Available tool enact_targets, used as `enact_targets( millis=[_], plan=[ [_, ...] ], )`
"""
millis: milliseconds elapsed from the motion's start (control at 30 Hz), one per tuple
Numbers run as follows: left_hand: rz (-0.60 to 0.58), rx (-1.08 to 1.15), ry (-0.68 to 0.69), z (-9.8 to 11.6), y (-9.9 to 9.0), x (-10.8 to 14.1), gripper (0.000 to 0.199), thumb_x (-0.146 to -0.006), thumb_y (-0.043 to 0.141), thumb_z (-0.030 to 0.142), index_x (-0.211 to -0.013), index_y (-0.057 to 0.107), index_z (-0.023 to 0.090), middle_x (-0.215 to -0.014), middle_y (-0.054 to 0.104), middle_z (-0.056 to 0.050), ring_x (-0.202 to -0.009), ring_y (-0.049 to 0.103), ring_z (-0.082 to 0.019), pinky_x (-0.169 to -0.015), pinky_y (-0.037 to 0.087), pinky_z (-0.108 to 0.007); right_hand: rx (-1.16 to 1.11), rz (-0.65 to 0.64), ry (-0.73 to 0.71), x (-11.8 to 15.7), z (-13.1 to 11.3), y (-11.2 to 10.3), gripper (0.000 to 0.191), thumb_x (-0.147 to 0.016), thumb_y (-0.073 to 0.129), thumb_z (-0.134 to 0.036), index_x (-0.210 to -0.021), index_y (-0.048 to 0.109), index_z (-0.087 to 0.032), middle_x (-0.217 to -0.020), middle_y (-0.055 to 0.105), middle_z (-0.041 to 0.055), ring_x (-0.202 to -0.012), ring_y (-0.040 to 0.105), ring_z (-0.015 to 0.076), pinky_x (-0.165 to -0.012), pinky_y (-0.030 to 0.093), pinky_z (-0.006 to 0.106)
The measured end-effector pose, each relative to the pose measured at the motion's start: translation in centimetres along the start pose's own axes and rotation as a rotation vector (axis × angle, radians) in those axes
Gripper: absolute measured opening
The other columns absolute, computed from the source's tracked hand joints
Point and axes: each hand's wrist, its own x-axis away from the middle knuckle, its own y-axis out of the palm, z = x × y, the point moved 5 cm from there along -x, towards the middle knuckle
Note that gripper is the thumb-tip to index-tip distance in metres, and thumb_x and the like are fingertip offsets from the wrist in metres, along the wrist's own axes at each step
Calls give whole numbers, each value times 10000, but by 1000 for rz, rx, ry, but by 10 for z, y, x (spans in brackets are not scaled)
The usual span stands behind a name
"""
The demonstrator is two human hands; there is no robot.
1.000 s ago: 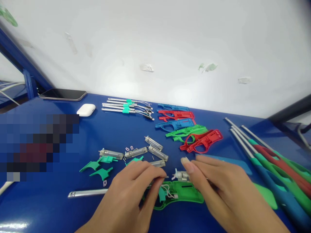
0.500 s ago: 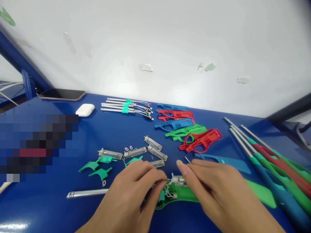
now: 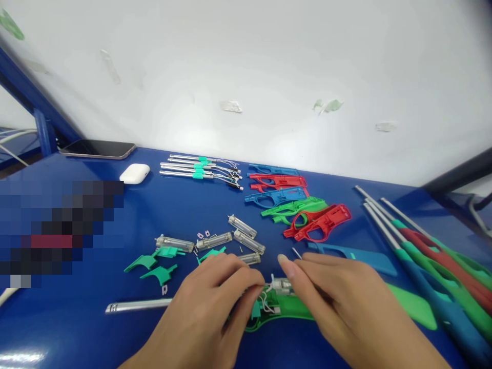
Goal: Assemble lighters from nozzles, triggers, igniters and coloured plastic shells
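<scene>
A green lighter casing [image 3: 294, 306] lies at the front centre, with white wires and a teal part inside. A metal tube [image 3: 140, 306] sticks out to its left. My left hand [image 3: 215, 297] is pinched at the casing's left part, by the thin tube at the end of a clear fuel cartridge [image 3: 282, 285]; what its fingertips hold is too small to name. My right hand [image 3: 330, 292] has its thumb and fingers closed round the cartridge over the casing, covering its right end. A thin metal rod [image 3: 296, 252] shows by the right fingers.
Several clear cartridges [image 3: 213, 241] and teal parts [image 3: 159, 274] lie left of centre. Red, blue and green casings [image 3: 323, 223] and metal tubes with wires [image 3: 188, 174] lie behind. Long lighters [image 3: 434, 266] are right; a phone [image 3: 98, 149] and white case [image 3: 135, 173] are back left.
</scene>
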Motion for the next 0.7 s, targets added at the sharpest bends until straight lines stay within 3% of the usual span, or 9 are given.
enact_targets(
  millis=[700],
  plan=[
    [-8,-72,101,5,1,2,188,-1066,485,86,-1087,609,226,-974,726,2,-821,655,-166,-762,546,-279,11,-80,-46,3,4,6,513,-1145,407,-435,-767,699,-245,-740,735,32,-628,704,174,-649,575,258]
  ],
)
